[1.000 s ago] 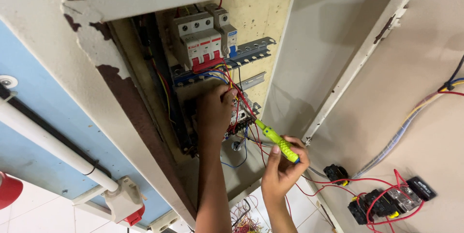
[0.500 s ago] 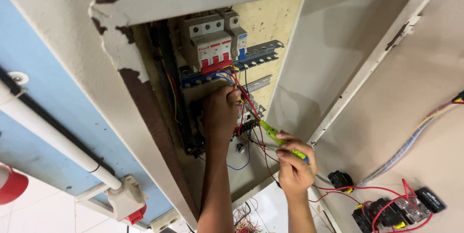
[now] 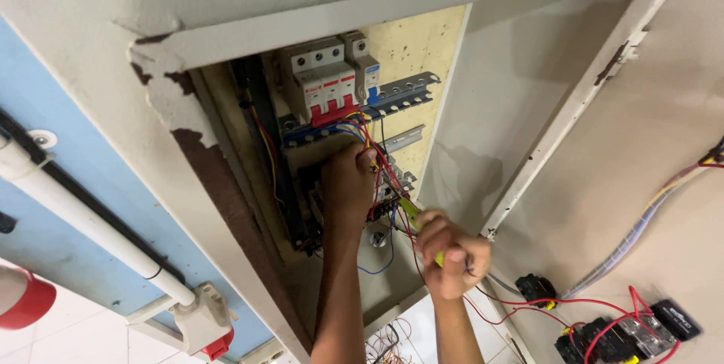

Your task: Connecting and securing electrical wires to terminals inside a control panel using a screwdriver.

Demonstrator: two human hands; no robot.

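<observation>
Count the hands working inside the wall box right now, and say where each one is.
2. The left hand is up among the red and yellow wires below the breakers. The right hand is lower right, gripping a yellow-green screwdriver. No other hands show.

The right hand [image 3: 452, 254] closed tighter around the yellow-green plastic-handled screwdriver [image 3: 413, 215] and pushed it further into the wires, hiding most of its handle.
</observation>
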